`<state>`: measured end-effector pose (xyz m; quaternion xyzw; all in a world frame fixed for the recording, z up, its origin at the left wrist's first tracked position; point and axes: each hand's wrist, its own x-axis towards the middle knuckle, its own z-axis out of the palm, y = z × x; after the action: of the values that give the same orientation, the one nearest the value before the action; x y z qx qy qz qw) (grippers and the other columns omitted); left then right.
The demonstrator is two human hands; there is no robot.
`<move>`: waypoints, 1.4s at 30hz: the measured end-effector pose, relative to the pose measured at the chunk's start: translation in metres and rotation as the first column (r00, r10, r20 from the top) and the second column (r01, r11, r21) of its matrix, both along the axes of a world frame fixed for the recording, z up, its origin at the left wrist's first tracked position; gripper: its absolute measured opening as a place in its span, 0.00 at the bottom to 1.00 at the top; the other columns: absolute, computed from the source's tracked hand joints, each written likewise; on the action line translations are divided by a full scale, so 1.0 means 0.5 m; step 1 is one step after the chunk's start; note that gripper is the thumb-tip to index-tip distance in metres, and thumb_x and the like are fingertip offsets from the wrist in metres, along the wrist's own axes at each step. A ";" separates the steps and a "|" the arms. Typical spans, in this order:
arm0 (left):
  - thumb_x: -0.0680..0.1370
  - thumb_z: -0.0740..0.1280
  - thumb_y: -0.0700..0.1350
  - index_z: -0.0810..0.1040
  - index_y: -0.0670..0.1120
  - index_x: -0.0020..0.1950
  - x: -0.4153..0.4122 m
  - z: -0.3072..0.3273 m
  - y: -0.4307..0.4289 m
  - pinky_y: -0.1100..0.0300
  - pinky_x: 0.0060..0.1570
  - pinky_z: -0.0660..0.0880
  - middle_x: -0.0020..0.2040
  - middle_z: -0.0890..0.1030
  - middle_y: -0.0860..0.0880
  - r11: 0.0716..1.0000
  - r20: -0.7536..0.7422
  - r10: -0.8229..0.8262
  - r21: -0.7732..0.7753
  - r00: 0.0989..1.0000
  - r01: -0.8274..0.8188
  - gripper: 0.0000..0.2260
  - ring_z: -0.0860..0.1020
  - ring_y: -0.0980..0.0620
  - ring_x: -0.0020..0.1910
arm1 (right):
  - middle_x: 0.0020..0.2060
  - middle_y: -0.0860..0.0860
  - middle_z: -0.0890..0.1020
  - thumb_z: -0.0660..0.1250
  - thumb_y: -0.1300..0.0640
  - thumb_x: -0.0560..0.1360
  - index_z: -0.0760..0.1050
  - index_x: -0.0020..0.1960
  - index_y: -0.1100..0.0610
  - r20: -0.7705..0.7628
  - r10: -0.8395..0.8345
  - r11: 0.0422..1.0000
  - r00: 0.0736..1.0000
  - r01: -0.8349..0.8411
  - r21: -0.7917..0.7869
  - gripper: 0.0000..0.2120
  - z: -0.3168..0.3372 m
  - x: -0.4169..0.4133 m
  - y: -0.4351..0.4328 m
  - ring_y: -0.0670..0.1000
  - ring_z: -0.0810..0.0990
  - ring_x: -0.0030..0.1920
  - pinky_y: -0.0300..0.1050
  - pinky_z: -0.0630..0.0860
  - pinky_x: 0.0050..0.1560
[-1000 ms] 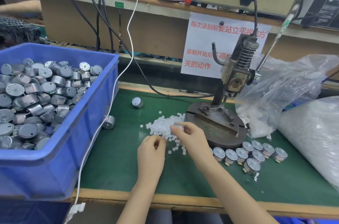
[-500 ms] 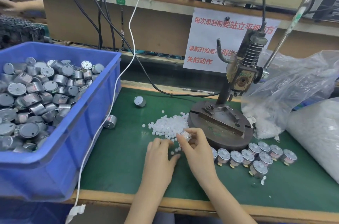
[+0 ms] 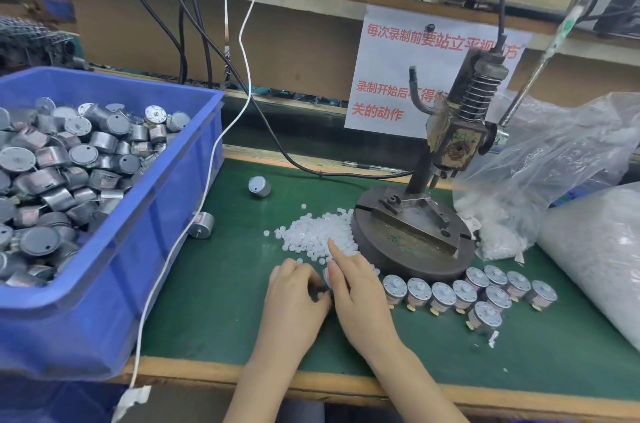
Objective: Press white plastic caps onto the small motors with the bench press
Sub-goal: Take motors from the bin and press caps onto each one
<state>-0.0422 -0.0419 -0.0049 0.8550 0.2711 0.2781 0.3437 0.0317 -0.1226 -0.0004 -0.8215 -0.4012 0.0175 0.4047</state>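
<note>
A small silver motor [image 3: 327, 275] is pinched between the curled fingers of my left hand [image 3: 294, 301] and the thumb of my right hand [image 3: 362, 298], low over the green mat. My right index finger stretches forward and touches the pile of white plastic caps [image 3: 313, 232]. The bench press [image 3: 453, 142] stands on its round iron base [image 3: 408, 249] just right of the pile, its fixture bare. A row of several motors [image 3: 464, 291] stands in front of the base.
A blue bin [image 3: 166, 214] full of motors fills the left side. Two loose motors [image 3: 259, 186] [image 3: 202, 224] lie beside it. A white cable [image 3: 194, 211] hangs over the mat. Clear bags of caps [image 3: 540, 180] sit at the right.
Both hands have drawn back toward me with the motor. My left fingers have closed against it, and my right index finger has stretched out onto the cap pile.
</note>
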 end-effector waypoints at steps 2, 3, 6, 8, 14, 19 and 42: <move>0.73 0.66 0.43 0.75 0.46 0.39 0.001 0.003 -0.003 0.68 0.43 0.58 0.38 0.68 0.56 1.000 0.012 0.005 0.004 1.000 -0.005 0.03 0.66 0.53 0.43 | 0.45 0.48 0.71 0.56 0.56 0.81 0.65 0.71 0.50 0.009 0.017 1.000 1.000 -0.017 -0.004 0.19 0.000 -0.003 -0.003 0.45 0.70 0.48 0.31 0.61 0.47; 0.73 0.65 0.41 0.76 0.45 0.40 0.000 0.005 -0.003 0.68 0.44 0.59 0.39 0.69 0.55 1.000 0.018 0.002 -0.013 1.000 -0.002 0.02 0.67 0.53 0.44 | 0.45 0.48 0.71 0.55 0.56 0.81 0.65 0.71 0.50 0.010 0.025 1.000 1.000 -0.025 -0.009 0.19 0.000 -0.004 -0.005 0.45 0.70 0.48 0.31 0.61 0.48; 0.72 0.63 0.35 0.76 0.45 0.40 -0.003 0.011 0.003 0.63 0.46 0.66 0.40 0.73 0.53 0.988 0.065 -0.009 -0.155 0.998 0.019 0.06 0.71 0.50 0.45 | 0.46 0.49 0.71 0.54 0.55 0.81 0.63 0.72 0.49 0.015 0.043 0.998 0.999 -0.042 -0.054 0.19 0.001 -0.005 -0.006 0.49 0.72 0.50 0.37 0.64 0.50; 0.72 0.60 0.31 0.78 0.42 0.41 -0.008 0.013 0.007 0.62 0.48 0.69 0.42 0.77 0.50 0.970 0.122 0.027 -0.244 0.992 0.003 0.09 0.74 0.50 0.46 | 0.45 0.48 0.70 0.53 0.55 0.81 0.62 0.72 0.48 0.029 0.048 0.997 0.998 -0.046 -0.061 0.19 -0.001 -0.007 -0.009 0.47 0.71 0.47 0.38 0.65 0.49; 0.73 0.56 0.29 0.77 0.46 0.36 -0.012 0.018 0.010 0.74 0.38 0.69 0.40 0.79 0.49 0.869 0.262 0.180 -0.494 0.948 -0.029 0.17 0.75 0.66 0.37 | 0.46 0.48 0.71 0.52 0.54 0.81 0.61 0.73 0.47 0.041 0.059 0.994 0.997 -0.056 -0.089 0.20 -0.004 -0.006 -0.012 0.46 0.71 0.47 0.37 0.65 0.49; 0.73 0.56 0.29 0.77 0.47 0.36 -0.013 0.016 0.009 0.72 0.39 0.69 0.40 0.79 0.49 0.878 0.253 0.170 -0.478 0.952 -0.030 0.16 0.75 0.62 0.39 | 0.46 0.47 0.69 0.52 0.53 0.81 0.59 0.73 0.47 0.075 0.080 0.988 0.994 -0.069 -0.135 0.20 -0.005 -0.007 -0.010 0.49 0.72 0.49 0.41 0.68 0.52; 0.74 0.55 0.30 0.77 0.43 0.36 -0.010 0.016 0.011 0.70 0.33 0.69 0.33 0.77 0.47 0.834 0.324 0.259 -0.550 0.910 -0.041 0.15 0.74 0.53 0.34 | 0.60 0.50 0.67 0.51 0.47 0.81 0.52 0.75 0.47 0.281 0.243 0.903 0.928 -0.111 -0.414 0.24 0.010 -0.013 -0.011 0.51 0.71 0.56 0.45 0.69 0.46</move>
<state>-0.0473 -0.0361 0.0031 0.6300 0.3320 0.3810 0.5897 0.0252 -0.1278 0.0043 -0.8366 -0.5247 -0.0014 0.1572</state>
